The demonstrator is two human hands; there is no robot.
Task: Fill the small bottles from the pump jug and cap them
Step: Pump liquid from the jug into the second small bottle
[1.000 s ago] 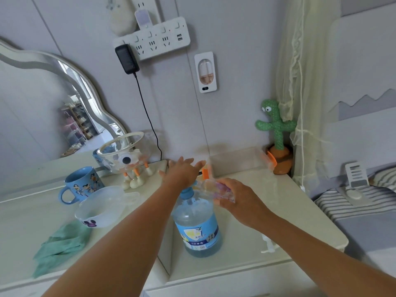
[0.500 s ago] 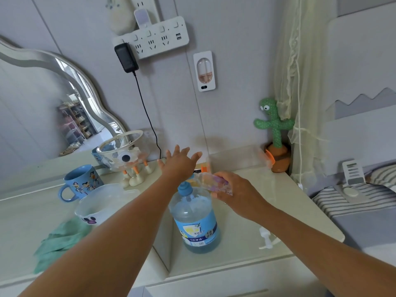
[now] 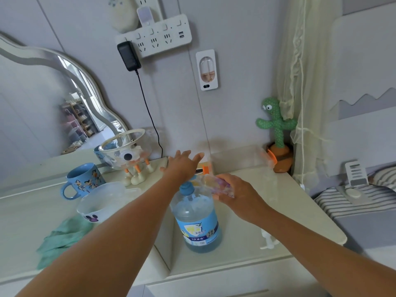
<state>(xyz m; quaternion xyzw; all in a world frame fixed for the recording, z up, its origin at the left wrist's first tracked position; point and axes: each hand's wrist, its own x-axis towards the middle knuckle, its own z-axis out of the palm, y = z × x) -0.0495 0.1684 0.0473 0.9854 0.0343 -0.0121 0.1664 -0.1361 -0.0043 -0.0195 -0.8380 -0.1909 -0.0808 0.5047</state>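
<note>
The pump jug (image 3: 198, 221), clear with blue liquid and a blue label, stands near the front of the white counter (image 3: 257, 213). My left hand (image 3: 182, 166) lies flat on its blue pump head, fingers spread. My right hand (image 3: 237, 194) grips a small clear bottle (image 3: 214, 184), tilted on its side with its mouth at the pump spout. A white pump cap (image 3: 267, 241) lies on the counter under my right forearm.
A clear storage box with orange clips (image 3: 240, 157) sits at the back by a cactus toy (image 3: 276, 129). On the left are a blue mug (image 3: 83, 181), a white bowl (image 3: 100, 202), a green cloth (image 3: 62, 239) and a glass bowl on feet (image 3: 126, 151). A bed lies right.
My left hand has risen slightly with the pump head, then settled on it. My right hand keeps the small bottle at the spout. The camera view has shifted a little.
</note>
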